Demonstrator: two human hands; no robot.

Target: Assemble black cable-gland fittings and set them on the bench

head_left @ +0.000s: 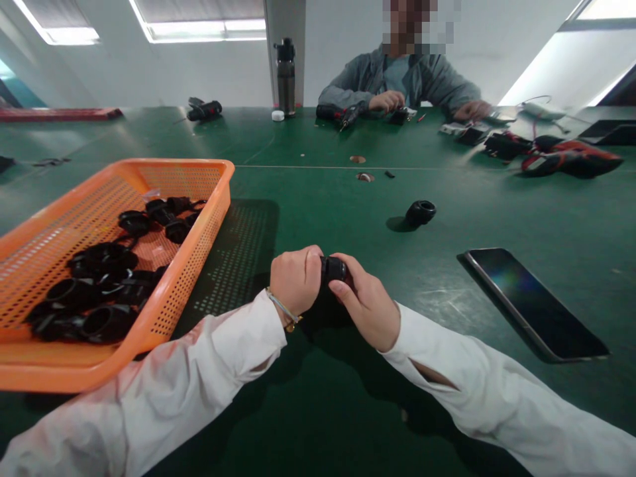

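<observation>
A black cylindrical plastic part (334, 269) is held between my two hands above the green table (348, 397). My left hand (297, 278) is closed round its left end and hides most of that side. From the right, my right hand (368, 301) pinches the other end with thumb and fingers. Beyond my hands, a short black ring-like part (421, 212) lies by itself on the table. To the left, an orange perforated basket (226, 192) holds several black plastic parts (102, 260).
A smartphone (536, 301) lies at the right. Across the table sits a person in a grey jacket (348, 83), hands on small parts. A dark bottle (286, 78), a black tool (203, 109) and red-black pouches (571, 158) stand or lie along the far side.
</observation>
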